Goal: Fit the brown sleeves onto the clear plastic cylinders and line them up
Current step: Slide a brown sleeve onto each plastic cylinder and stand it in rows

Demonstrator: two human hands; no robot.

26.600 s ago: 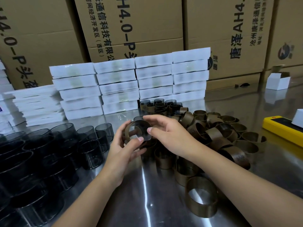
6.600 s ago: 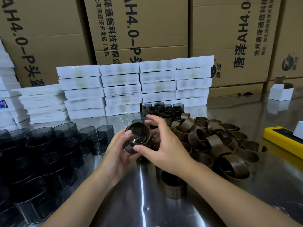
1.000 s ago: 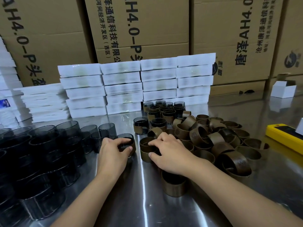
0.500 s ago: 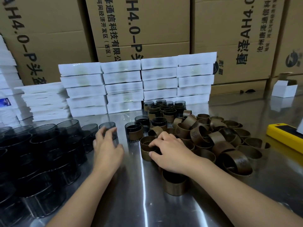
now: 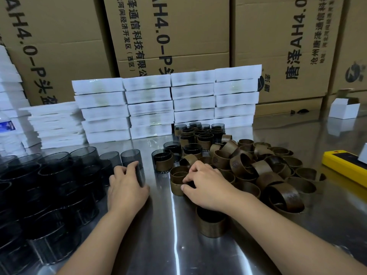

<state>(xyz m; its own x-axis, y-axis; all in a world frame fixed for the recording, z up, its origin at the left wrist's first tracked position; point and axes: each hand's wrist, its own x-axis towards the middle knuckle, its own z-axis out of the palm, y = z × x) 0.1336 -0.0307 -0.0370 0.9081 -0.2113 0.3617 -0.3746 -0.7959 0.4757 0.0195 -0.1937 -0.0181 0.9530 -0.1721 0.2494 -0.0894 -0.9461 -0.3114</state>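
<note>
Smoky clear plastic cylinders (image 5: 59, 175) crowd the left of the steel table. A heap of loose brown sleeves (image 5: 264, 167) lies to the right. My left hand (image 5: 127, 187) grips a bare clear cylinder (image 5: 137, 167) at the right edge of the cylinder group, fingers wrapped over its side. My right hand (image 5: 206, 185) pinches a brown sleeve (image 5: 177, 180) at the left edge of the heap. Sleeved cylinders (image 5: 196, 137) stand lined up toward the back, the nearest one (image 5: 161, 160) just beyond and between my hands.
Stacks of white boxes (image 5: 166, 104) stand behind the work area, with large cardboard cartons (image 5: 178, 32) behind them. A yellow device (image 5: 345, 165) lies at the right edge. A small open white box (image 5: 344, 110) sits at the back right. One brown sleeve (image 5: 211, 223) stands under my right wrist.
My left hand set the finished sleeved cylinder down with the lined-up ones, moved left and closed on a bare cylinder. My right hand has stayed on the brown sleeve at the heap's edge.
</note>
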